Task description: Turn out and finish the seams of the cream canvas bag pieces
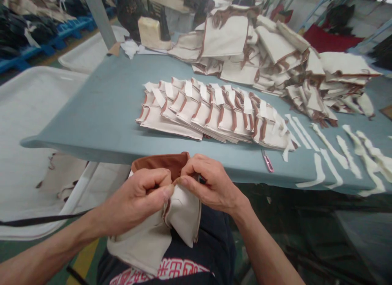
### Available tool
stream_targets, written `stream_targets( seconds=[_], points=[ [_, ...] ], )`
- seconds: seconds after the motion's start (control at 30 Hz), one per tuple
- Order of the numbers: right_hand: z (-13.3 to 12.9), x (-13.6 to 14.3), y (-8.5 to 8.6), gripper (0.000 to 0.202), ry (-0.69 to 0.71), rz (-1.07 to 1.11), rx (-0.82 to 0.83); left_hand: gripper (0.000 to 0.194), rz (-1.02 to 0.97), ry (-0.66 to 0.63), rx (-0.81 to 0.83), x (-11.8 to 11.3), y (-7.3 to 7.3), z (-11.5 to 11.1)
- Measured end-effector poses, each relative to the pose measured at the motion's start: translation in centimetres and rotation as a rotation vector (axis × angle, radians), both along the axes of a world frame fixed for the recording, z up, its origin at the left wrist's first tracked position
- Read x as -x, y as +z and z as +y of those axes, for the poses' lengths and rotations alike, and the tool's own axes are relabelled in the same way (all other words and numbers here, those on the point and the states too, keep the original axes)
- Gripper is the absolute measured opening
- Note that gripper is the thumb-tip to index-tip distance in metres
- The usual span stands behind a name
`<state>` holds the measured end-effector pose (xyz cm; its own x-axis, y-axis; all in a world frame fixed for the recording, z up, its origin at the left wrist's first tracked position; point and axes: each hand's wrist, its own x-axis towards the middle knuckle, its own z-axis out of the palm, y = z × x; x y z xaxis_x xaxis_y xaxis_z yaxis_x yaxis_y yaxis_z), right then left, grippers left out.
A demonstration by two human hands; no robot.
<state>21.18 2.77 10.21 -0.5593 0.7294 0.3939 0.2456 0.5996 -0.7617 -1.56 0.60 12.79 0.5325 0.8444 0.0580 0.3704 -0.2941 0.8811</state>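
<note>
Pinching cloth piece (180, 211) w/ both hands, snips (267, 161) nearby.

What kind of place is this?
Probably a sewing workshop: a long blue table holds rows of cream and brown fabric pieces, a bigger heap, and cut white strips.

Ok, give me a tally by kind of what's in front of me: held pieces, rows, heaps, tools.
Fabric piece, pinched by left hand and right hand: 1
Fanned row of pieces: 1
Loose heap of pieces: 1
Pink snips: 1
Total: 4
White strips overlap too much to count.
</note>
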Motion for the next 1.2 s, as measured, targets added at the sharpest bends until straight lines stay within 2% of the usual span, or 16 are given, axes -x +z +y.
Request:
stream_targets(
  seconds=[0.07,0.17,0.3,0.43,0.53,0.67,0.8,0.9,1.07,1.2],
  points=[
    [0.1,0.2,0.2,0.028,0.040,0.056,0.066,0.034,-0.136,-0.023,0.112,-0.1,0.1,-0.6],
    [0.3,0.8,0.6,0.041,0.058,0.116,0.198,0.034,-0.225,-0.048,0.161,0.2,0.2,-1.1],
    [0.8,0.8,0.9,0.052,0.057,0.156,0.344,0.036,-0.197,-0.124,0.106,1.1,1.1,-1.5],
    [1.1,-0.3,0.8,0.053,-0.037,0.069,0.394,0.034,-0.215,-0.221,0.008,2.1,2.0,-1.5],
    [0.9,-1.4,0.6,0.051,-0.086,-0.027,0.390,0.033,-0.173,-0.171,-0.094,3.1,1.5,-1.0],
    [0.3,-2.6,0.4,0.048,-0.096,-0.088,0.446,0.039,-0.040,-0.040,-0.181,4.1,0.0,0.0],
    [-0.4,-3.0,1.1,0.043,-0.129,-0.095,0.472,0.036,0.026,-0.009,-0.148,4.4,-0.7,1.0],
    [-0.9,-3.1,2.3,0.038,-0.146,-0.104,0.424,0.030,0.063,-0.011,-0.147,4.4,-0.7,1.2],
    [-1.3,-3.5,4.4,0.039,-0.167,-0.145,0.290,0.028,0.089,-0.028,-0.282,4.7,-0.1,0.9],
    [-1.0,-4.1,4.7,0.038,-0.175,-0.138,0.378,0.031,0.061,0.025,-0.321,5.1,0.3,1.3]
  ],
)
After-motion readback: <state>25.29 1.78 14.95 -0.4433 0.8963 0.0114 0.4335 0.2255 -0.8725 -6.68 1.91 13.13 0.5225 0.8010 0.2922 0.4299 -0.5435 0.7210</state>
